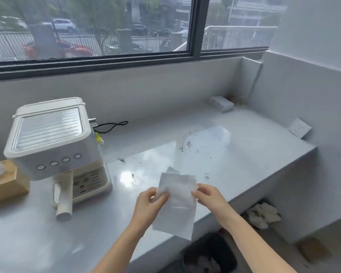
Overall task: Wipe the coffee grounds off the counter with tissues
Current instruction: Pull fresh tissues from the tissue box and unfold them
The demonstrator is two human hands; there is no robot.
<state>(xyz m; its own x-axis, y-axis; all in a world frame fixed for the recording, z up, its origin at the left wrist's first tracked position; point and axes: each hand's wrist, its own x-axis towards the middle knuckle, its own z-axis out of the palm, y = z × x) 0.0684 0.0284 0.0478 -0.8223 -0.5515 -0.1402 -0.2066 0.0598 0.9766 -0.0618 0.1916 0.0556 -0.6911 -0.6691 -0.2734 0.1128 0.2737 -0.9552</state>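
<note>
Wiping not yet begun, by look of it: dark coffee grounds (pixel 188 144) lie scattered over glossy pale-grey surface (pixel 254 158), mid-surface and toward front edge. Thin white paper tissue (pixel 177 207) held above front edge, off surface. Left hand (pixel 149 201) pinches its left edge, right hand (pixel 209 196) its upper right corner (both grips closed on it). Black bin (pixel 229 253) below holds crumpled white wads. Tan wooden tissue box (pixel 8 186) at left shows white tissue on top.
</note>
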